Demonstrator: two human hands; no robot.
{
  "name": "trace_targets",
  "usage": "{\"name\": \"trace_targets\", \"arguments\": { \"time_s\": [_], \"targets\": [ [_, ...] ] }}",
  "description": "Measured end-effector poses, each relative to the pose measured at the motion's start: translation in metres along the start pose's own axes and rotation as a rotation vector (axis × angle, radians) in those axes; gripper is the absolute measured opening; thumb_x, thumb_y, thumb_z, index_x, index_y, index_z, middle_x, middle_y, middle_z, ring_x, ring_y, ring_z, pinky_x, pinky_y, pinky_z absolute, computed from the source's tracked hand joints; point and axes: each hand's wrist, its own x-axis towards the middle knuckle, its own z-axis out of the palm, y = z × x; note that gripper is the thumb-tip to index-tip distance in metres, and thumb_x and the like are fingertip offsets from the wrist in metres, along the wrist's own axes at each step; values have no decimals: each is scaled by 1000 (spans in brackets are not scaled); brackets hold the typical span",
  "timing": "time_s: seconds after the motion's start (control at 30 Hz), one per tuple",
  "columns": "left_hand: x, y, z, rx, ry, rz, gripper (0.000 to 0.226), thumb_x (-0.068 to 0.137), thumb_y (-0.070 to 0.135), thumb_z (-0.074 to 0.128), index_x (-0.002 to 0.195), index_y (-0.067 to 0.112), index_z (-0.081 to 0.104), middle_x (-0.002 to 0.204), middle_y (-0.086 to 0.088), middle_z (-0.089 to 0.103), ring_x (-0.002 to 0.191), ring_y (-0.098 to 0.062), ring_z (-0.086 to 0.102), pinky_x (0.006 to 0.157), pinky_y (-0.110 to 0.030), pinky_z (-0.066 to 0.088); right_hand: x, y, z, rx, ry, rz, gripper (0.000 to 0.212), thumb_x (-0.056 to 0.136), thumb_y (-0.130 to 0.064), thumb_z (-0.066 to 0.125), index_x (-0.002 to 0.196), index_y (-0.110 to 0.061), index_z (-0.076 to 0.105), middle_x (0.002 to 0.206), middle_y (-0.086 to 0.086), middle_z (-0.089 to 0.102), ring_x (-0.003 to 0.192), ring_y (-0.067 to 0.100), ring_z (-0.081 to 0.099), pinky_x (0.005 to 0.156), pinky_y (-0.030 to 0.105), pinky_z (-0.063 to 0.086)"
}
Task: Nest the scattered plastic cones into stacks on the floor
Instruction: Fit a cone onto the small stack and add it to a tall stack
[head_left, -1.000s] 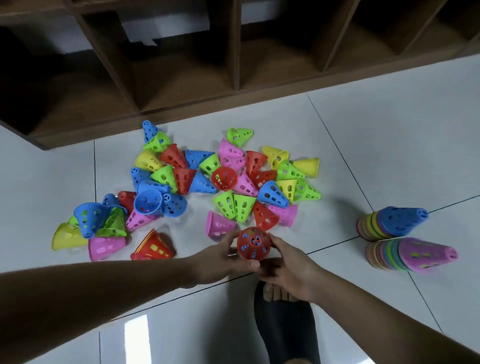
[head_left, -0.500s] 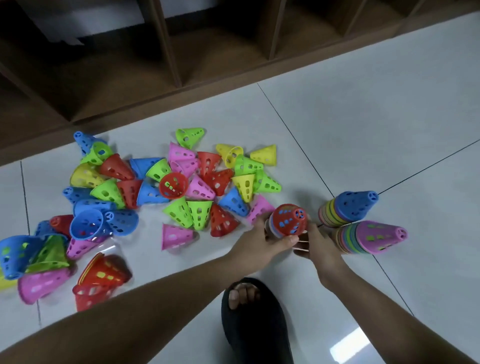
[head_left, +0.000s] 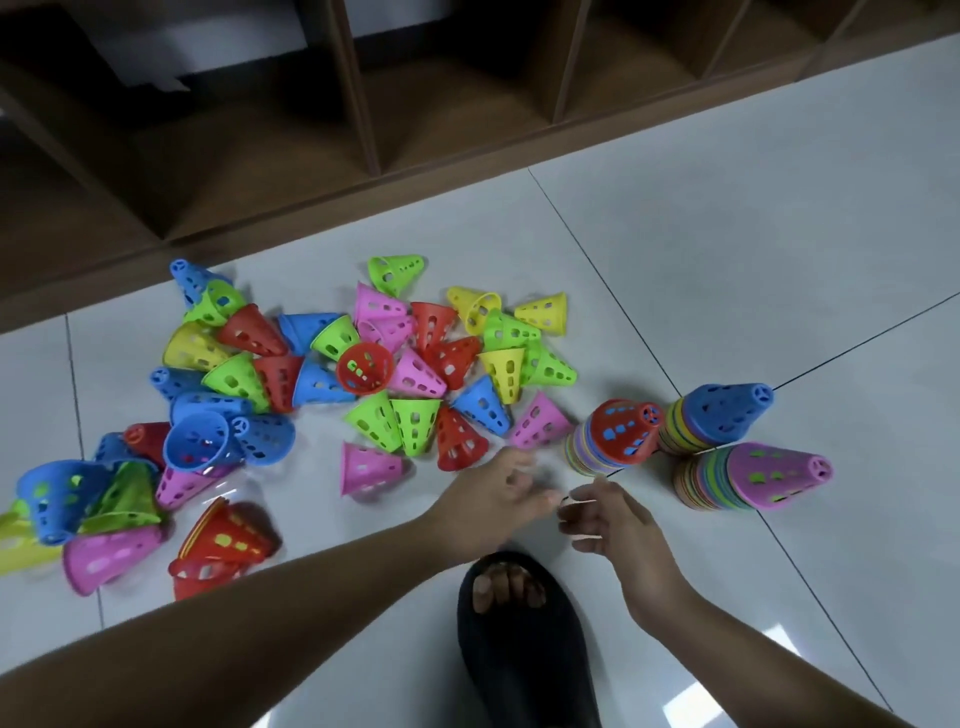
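Several loose plastic cones (head_left: 363, 358) in red, blue, green, yellow and pink lie scattered across the white floor. Three nested stacks stand at the right: one topped by a red cone (head_left: 621, 434), one by a blue cone (head_left: 719, 418), one by a pink cone (head_left: 769, 480). My left hand (head_left: 493, 491) and my right hand (head_left: 605, 519) hover just in front of the red-topped stack, fingers relaxed, holding nothing. A short red stack (head_left: 223, 543) lies at the lower left.
A wooden shelf unit (head_left: 415, 130) with open compartments runs along the back. My foot in a black slipper (head_left: 519, 634) stands on the floor below the hands. Bare tiles stretch to the right and behind the stacks.
Both hands carried the red-topped stack to the right, set it down beside the blue-topped stack and let go. The hands have drawn back toward me.
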Motion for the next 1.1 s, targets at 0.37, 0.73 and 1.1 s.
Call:
{"name": "trace_targets", "arguments": {
  "time_s": [0.37, 0.73, 1.1],
  "targets": [
    [-146, -104, -140, 351, 153, -39, 38, 92, 62, 67, 122, 38, 65, 107, 22, 73, 103, 10, 67, 89, -19, 58, -12, -21, 74, -285, -228, -174, 14, 105, -20, 62, 97, -16, 73, 97, 1, 79, 100, 23, 74, 88, 39, 56],
    [-207, -183, -229, 217, 776, -115, 26, 90, 17, 83, 111, 28, 73, 102, 17, 75, 96, 2, 71, 82, -15, 53, -35, -44, 178, -908, -626, -638, 12, 103, -29, 65, 113, -34, 67, 111, -22, 67, 110, -6, 61, 85, 10, 46],
    [-234, -266, -248, 75, 1198, -260, 42, 91, 24, 81, 128, 27, 62, 122, 8, 60, 102, -13, 67, 84, -38, 55, -32, -72, 289, -1345, -898, -1113, 37, 102, -40, 60, 138, -36, 51, 135, -18, 47, 128, 7, 46, 102, 35, 47]
  ]
}}
